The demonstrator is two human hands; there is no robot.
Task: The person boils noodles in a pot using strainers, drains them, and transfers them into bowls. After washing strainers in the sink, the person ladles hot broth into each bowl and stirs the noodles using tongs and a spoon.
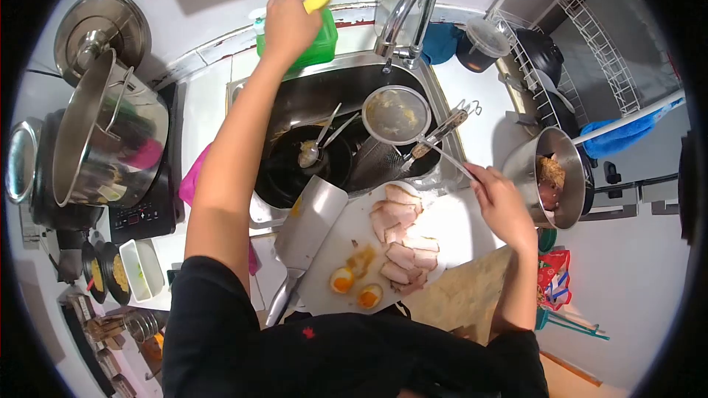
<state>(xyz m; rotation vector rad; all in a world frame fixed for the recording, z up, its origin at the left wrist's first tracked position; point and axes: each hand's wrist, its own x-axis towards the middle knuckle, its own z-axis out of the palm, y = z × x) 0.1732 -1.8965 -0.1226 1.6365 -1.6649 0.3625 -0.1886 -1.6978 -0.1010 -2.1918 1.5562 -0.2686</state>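
Note:
My left hand (290, 28) is closed around a yellow sponge (318, 0) at the back of the sink, over a green container (320, 41). My right hand (504, 200) grips the long handle of a fine-mesh strainer (397, 115), whose round head is above the sink (243, 103) with food bits stuck in the mesh. Below lie a dark pan (284, 180), spoons (308, 153) and other utensils. In front of me, a white cutting board (346, 243) carries sliced meat (402, 210) and a halved egg (342, 280). A wide cleaver (318, 210) rests across the board's left side.
The faucet (424, 0) arches over the sink's back edge, beside a red-lidded jar (383, 0). On the left a large steel pot (125, 140) sits on a cooktop (144, 215). At right stand a steel pot with food (520, 166) and a wire dish rack (546, 107).

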